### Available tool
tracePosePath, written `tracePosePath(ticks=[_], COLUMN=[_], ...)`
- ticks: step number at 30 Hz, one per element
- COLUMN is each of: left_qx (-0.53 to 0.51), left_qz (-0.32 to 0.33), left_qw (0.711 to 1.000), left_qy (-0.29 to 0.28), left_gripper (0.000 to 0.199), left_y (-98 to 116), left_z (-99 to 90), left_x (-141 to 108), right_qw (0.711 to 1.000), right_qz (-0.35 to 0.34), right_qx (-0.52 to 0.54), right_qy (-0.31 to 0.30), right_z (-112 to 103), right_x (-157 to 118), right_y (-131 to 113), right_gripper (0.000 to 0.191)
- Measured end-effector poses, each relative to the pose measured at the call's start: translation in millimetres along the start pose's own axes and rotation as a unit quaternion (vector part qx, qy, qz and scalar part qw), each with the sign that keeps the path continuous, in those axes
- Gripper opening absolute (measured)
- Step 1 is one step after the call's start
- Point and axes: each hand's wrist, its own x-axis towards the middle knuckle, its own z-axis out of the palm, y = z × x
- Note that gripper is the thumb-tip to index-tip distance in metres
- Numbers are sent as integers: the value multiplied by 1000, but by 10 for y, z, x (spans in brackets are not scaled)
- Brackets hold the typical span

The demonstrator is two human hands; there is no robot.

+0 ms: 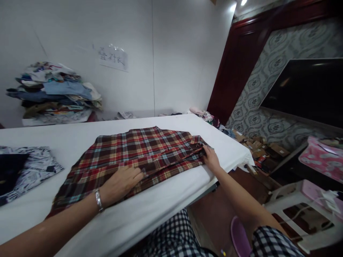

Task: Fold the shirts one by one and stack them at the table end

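Observation:
A red, brown and yellow plaid shirt (139,146) lies spread on the white-covered table (171,123), its collar toward the right. My left hand (124,180), with a silver bracelet at the wrist, rests on the near part of the shirt, fingers curled on the front edge. At the collar end, my right hand (211,159) grips the shirt cloth between thumb and fingers. Both hands partly cover the fabric beneath them. Off to the left sits a black and white printed garment (46,164) with a dark piece on it.
A tall pile of clothes (61,89) stands at the back left. Several more clothes (203,115) lie beyond the table's right corner. Cardboard boxes (257,146) are on the floor at right, with a white stool (302,214) nearer. A handwritten paper sign (114,57) hangs on the wall.

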Motion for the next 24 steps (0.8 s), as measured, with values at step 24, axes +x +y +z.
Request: tracePosePath(ticks=[24], left_qx=[-73], left_qz=[-224], left_qw=[971], left_qy=[-43], left_gripper=[56], left_y=[-148], left_z=[343], left_x=[-1018], right_qw=[973], right_qz=[-84], right_qx=[-121], right_qy=[-177], right_z=[-199], right_x=[-103], right_y=[81], right_gripper=[39])
